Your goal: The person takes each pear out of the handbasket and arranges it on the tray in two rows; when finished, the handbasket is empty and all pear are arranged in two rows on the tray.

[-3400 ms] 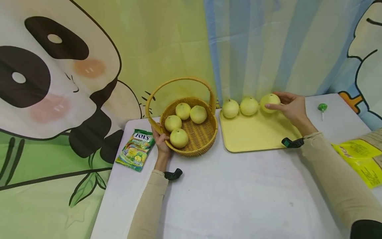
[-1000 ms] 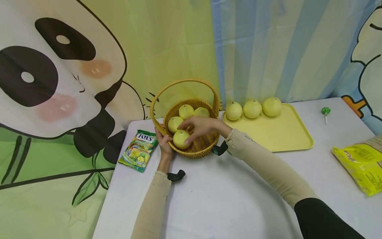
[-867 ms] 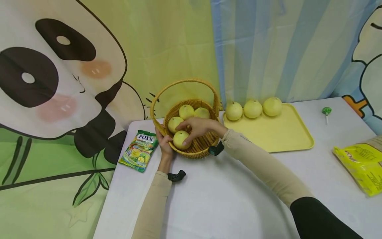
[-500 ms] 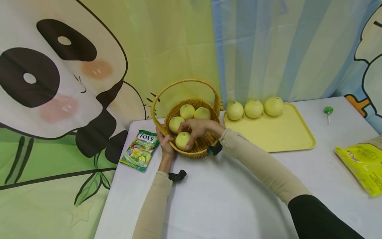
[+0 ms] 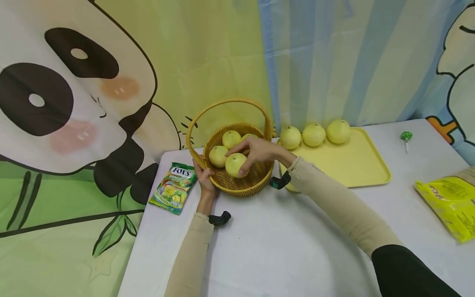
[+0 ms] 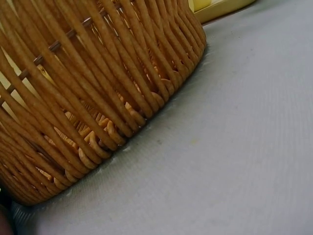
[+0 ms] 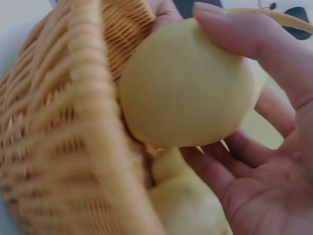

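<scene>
My right hand point(image 5: 259, 150) grips a round, pale yellow pear point(image 5: 235, 165), thumb on the near side and fingers behind. In the right wrist view this pear point(image 7: 181, 88) sits beside the basket's rim, between thumb and fingers. Other pears point(image 5: 218, 156) lie in the woven basket point(image 5: 256, 183); one at the back is partly covered by my right hand. With my left hand point(image 5: 205, 177) I hold the basket's left side, where the tall handle meets the rim. The basket's woven wall point(image 6: 107, 73) fills much of the left wrist view, which hides my left fingers.
A yellow tray point(image 5: 356, 165) stands right of the basket, with three pears point(image 5: 313, 135) along its back edge. A green FOX'S candy bag point(image 5: 173, 187) lies at left. On the right are a green lollipop point(image 5: 406, 137) and a yellow packet point(image 5: 449, 198). Printed curtains hang behind.
My right hand let go of a pear on the tray and moved left to the basket. It took hold of the front pear, which has since shifted up and right. The left hand stays put.
</scene>
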Tool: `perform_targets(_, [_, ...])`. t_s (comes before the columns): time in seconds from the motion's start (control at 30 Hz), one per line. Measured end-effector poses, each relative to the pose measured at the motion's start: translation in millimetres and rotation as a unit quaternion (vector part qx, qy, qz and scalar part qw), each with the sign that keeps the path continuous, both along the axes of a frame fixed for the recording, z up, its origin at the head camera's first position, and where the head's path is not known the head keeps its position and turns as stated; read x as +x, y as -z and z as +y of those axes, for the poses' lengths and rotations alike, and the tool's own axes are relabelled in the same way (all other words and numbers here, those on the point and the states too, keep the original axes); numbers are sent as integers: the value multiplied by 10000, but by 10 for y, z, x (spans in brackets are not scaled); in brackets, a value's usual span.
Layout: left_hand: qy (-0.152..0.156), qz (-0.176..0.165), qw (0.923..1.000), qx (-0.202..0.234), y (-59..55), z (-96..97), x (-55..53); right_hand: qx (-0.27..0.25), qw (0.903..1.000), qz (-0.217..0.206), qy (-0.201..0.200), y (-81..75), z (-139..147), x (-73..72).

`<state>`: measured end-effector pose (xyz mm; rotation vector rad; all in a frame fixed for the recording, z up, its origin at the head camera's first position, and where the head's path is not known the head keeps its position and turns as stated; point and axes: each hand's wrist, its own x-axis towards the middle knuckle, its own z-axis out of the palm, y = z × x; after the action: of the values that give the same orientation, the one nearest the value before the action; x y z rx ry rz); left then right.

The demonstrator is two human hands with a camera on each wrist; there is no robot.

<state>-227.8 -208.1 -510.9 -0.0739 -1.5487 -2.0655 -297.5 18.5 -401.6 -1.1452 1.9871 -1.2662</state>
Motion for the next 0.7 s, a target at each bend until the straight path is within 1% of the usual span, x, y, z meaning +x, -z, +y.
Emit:
perform_targets(0.07, [-9,21,10000,43,3,7,-5,-242,9996,35,136,-68,109,9])
perform_targets(0.13, [29,90,9998,187,4,14,-6,-460,9986,123,250,-135,227,27])
perform_targets(0.27, [76,176,9991,381,12,18,-3,-674,9953,381,584,-261,509,97])
perform_targets(0.4, [66,145,9994,307,18,20,-2,-821,9904,446,1015,-341,846,181])
perform_targets(0.5, [54,96,9996,263,19,22,1,-950,9849,427,1380,-357,1118,220])
perform_targets(0.6, [64,56,9995,295,12,22,4,-1057,9773,406,1792,-329,1413,213])
perform_targets(0.7, [103,74,9994,317,10,21,-3,-1137,9682,231,2215,-272,1725,184])
